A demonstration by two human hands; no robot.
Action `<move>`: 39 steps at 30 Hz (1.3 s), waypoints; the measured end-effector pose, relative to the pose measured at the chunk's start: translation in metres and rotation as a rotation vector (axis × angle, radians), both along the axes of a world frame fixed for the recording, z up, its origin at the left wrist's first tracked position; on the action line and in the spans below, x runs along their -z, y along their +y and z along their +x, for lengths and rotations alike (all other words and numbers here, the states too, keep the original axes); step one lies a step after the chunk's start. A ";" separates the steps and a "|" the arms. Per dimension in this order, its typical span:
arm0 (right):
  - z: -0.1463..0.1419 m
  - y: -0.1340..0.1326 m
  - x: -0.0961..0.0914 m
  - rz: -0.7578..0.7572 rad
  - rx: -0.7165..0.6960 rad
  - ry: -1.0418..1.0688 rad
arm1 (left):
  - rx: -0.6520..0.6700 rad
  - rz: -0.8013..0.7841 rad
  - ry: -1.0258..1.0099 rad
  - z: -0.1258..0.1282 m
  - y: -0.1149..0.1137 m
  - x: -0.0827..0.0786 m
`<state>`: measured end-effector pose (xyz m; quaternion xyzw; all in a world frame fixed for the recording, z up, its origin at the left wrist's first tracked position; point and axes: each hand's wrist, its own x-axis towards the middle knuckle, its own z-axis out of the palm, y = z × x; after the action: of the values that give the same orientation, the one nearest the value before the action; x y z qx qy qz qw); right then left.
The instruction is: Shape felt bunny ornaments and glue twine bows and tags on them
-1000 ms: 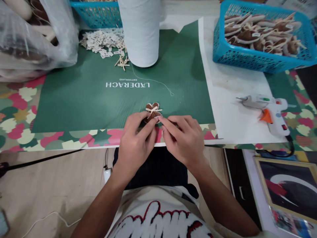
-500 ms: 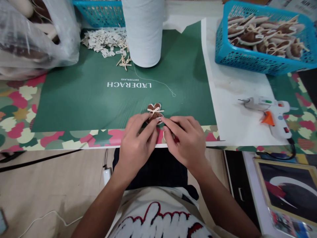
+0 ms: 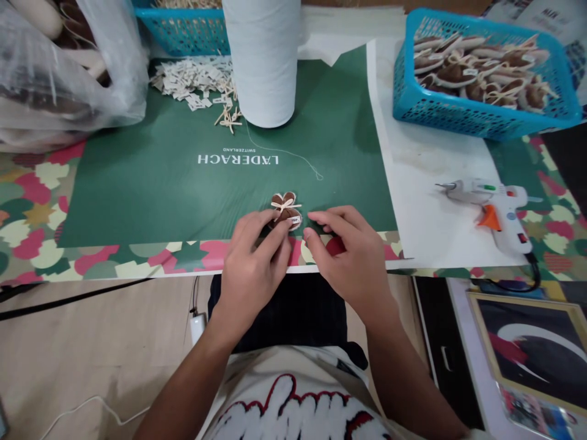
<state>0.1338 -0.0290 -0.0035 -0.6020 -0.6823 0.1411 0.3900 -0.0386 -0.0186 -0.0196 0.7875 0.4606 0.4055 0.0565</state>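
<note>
A small brown bunny-shaped ornament [image 3: 284,204] with pale edging lies at the front of the green sheet. A cream bow [image 3: 287,206] crosses it below two ear-like lobes. Near its lower edge sits a little white label [image 3: 296,220] with dark print. My left hand [image 3: 257,256] grips the ornament from the left, index fingertip beside the label; its thumb is partly hidden. Just to the right, my right hand [image 3: 346,250] is apart from the ornament, thumb and forefinger separated with nothing visible between them.
A large white thread cone [image 3: 265,67] stands behind. Loose labels [image 3: 192,79] and cream bows [image 3: 228,117] lie left of it. At right are a glue gun [image 3: 498,208] and a blue basket [image 3: 481,122] of similar ornaments; a plastic bag [image 3: 114,79] is far left.
My right hand has drawn back to the right off the label, and its thumb and forefinger have parted. The label now shows on the ornament. My left hand stays put.
</note>
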 end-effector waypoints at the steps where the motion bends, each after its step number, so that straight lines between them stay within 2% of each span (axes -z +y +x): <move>1: -0.001 0.001 0.001 -0.008 -0.011 -0.009 | -0.003 0.002 -0.003 0.000 0.000 0.000; 6: -0.004 0.003 0.006 0.043 0.006 -0.105 | -0.001 0.028 -0.002 0.001 0.001 0.001; 9: 0.001 -0.005 0.003 0.066 -0.118 -0.177 | 0.003 0.025 -0.014 0.002 0.001 0.001; 12: 0.008 -0.017 -0.005 0.005 -0.274 -0.120 | 0.019 -0.006 -0.098 0.001 0.001 -0.003; 15: 0.009 -0.025 -0.009 -0.019 -0.317 -0.050 | 0.017 -0.051 -0.226 -0.005 -0.002 -0.012; 19: -0.001 -0.028 -0.010 0.071 -0.346 0.018 | 0.005 -0.143 -0.319 -0.020 -0.016 -0.024; 22: -0.014 -0.028 -0.013 0.128 -0.384 0.089 | 0.062 -0.221 -0.339 -0.031 -0.033 -0.029; 26: -0.032 -0.030 -0.023 0.236 -0.454 0.128 | 0.256 -0.409 -0.383 -0.043 -0.053 -0.032; 28: -0.039 -0.031 -0.028 0.264 -0.452 0.146 | 0.311 -0.481 -0.441 -0.046 -0.060 -0.032; 30: -0.042 -0.031 -0.031 0.260 -0.420 0.173 | 0.310 -0.499 -0.495 -0.047 -0.063 -0.032; 36: -0.031 -0.028 -0.036 0.182 -0.242 0.214 | 0.144 -0.544 -0.630 -0.056 -0.062 -0.032; 39: -0.022 -0.018 -0.044 0.151 -0.226 0.166 | 0.073 -0.564 -0.723 -0.066 -0.054 -0.034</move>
<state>0.1118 -0.0469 0.0408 -0.4765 -0.7197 0.1816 0.4711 -0.1043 -0.0724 0.0144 0.5650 0.4757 0.5108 0.4400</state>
